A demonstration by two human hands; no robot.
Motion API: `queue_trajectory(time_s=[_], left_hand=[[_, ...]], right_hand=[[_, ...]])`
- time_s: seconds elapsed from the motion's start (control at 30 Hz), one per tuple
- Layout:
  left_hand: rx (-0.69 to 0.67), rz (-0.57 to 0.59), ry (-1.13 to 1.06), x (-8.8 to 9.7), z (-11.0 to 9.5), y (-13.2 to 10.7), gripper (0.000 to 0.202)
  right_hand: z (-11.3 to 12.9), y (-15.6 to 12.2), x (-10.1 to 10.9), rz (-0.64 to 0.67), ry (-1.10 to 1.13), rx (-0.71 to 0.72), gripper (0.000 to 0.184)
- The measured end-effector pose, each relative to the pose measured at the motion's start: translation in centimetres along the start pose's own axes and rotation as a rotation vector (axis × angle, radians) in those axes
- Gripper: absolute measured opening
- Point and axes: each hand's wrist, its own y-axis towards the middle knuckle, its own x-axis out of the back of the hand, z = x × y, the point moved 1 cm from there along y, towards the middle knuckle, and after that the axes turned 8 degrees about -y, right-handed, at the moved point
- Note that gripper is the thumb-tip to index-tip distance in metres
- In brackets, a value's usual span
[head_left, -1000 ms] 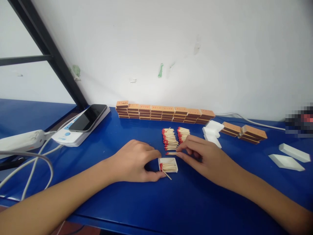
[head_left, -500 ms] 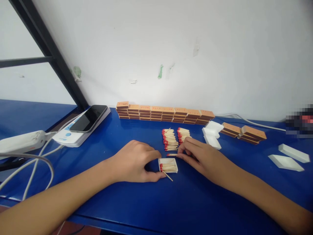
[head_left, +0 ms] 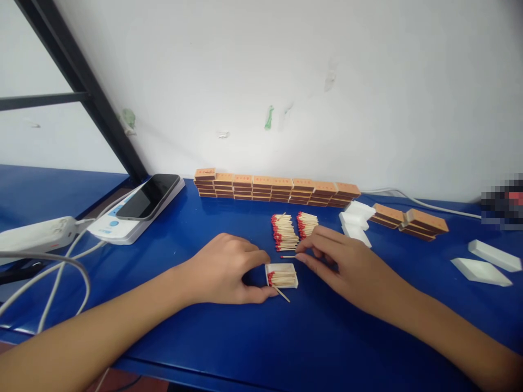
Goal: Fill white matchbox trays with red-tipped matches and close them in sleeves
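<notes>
My left hand [head_left: 232, 269] grips the left end of a small white matchbox tray [head_left: 292, 267] between thumb and fingers. Red-tipped matches [head_left: 283, 279] lie in that tray, heads toward the left. A loose matchstick [head_left: 283, 295] slants out beside the left thumb, in front of the tray; its other end is hidden. Just behind the tray, my right hand [head_left: 327, 253] pinches a single match [head_left: 288, 256] by its plain end, its red head pointing left. Two piles of matches, the left pile [head_left: 286, 234] and the right pile [head_left: 307, 223], lie beyond the hands.
Stacked matchboxes [head_left: 261, 188] line the wall, with more matchboxes [head_left: 425, 224] farther right. White empty trays [head_left: 355, 220] stand right of the piles; others [head_left: 482, 271] lie at the far right. A phone [head_left: 149, 196] rests on a white device at left, near cables and a power strip [head_left: 36, 234].
The view has shifted slightly. My right fingers have moved a little, and the pinched match looks thinner than before. My left hand still grips the tray in the same spot.
</notes>
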Motion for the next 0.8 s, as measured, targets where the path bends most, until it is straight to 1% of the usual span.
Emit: queue_trajectory(time_s=[0.1, 0.2, 0.3, 0.37, 0.67, 0.8], left_hand=[[0.001, 0.002, 0.001, 0.0, -0.1, 0.0, 0.034], [-0.003, 0.007, 0.002, 0.0, -0.1, 0.0, 0.034], [-0.006, 0.007, 0.008, 0.0, -0.1, 0.0, 0.035], [-0.005, 0.005, 0.009, 0.0, -0.1, 0.0, 0.036], [-0.013, -0.008, 0.009, 0.0, 0.0, 0.0, 0.035], [-0.015, -0.01, 0.012, 0.0, -0.1, 0.0, 0.035]], right_hand=[[-0.9, 0.2, -0.1, 0.069, -0.017, -0.029, 0.007], [-1.1, 0.2, -0.4, 0.11, -0.01, -0.03, 0.01], [-1.0, 0.2, -0.6, 0.079, -0.021, -0.023, 0.008], [-1.0, 0.2, -0.7, 0.064, -0.027, -0.018, 0.01], [-1.0, 0.4, -1.0, 0.067, -0.012, -0.04, 0.007], [-1.1, 0.4, -1.0, 0.084, -0.003, -0.041, 0.01]])
